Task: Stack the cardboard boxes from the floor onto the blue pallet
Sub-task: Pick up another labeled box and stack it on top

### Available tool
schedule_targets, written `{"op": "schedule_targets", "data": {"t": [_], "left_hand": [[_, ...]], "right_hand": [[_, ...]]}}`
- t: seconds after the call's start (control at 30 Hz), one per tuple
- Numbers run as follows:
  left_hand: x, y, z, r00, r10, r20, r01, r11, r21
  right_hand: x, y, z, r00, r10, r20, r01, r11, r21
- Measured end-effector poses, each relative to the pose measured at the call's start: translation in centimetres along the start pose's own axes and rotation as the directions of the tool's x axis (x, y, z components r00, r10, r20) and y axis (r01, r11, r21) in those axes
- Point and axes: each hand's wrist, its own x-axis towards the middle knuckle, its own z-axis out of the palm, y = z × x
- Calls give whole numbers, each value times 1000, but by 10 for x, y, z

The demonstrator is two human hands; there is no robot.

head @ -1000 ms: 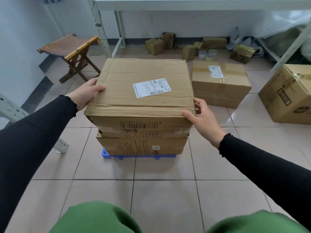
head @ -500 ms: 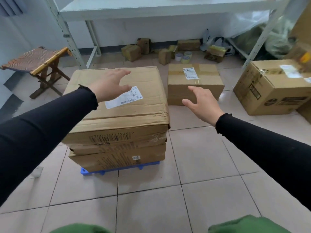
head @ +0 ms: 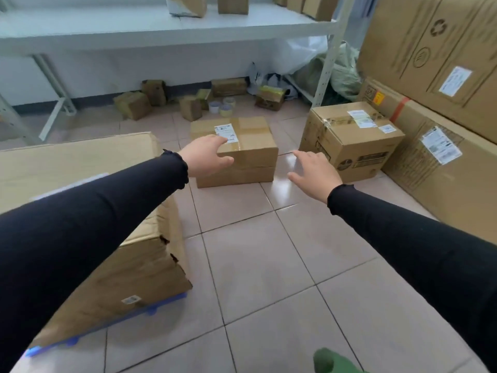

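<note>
Two cardboard boxes are stacked on the blue pallet at the left, partly hidden by my left sleeve. A smaller taped box with a white label lies on the tiled floor ahead. My left hand is open, in front of that box's near left corner; I cannot tell whether it touches. My right hand is open, fingers spread, above the floor just right of the box and apart from it. Another box with labels stands on the floor further right.
Large cartons are stacked along the right wall. A white metal shelf spans the back, its post near the right box. Several small boxes and tape rolls lie under it, with plastic bags behind.
Both hands let go of the top box on the pallet and reached right and forward towards the smaller floor box. My view swung right, so the pallet stack now sits at the left.
</note>
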Motion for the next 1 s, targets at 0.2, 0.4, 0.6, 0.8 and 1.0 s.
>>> {"op": "schedule_targets", "data": {"t": [0.2, 0.4, 0.6, 0.8, 1.0], "left_hand": [[76, 68, 62, 995, -48, 82, 56, 994, -94], [134, 73, 113, 972, -205, 113, 216, 972, -94], [179, 28, 129, 932, -363, 15, 363, 927, -98], [207, -49, 135, 818, -569, -89, 562, 822, -90], [212, -93, 140, 680, -732, 33, 708, 645, -287]], "right_hand": [[30, 116, -11, 996, 92, 19, -92, 995, -35], [88, 179, 5, 997, 67, 44, -66, 998, -11], [172, 175, 45, 996, -22, 87, 16, 998, 64], [242, 129, 94, 980, -127, 150, 94, 973, 210], [266, 83, 132, 959, -111, 260, -5, 914, 406]]}}
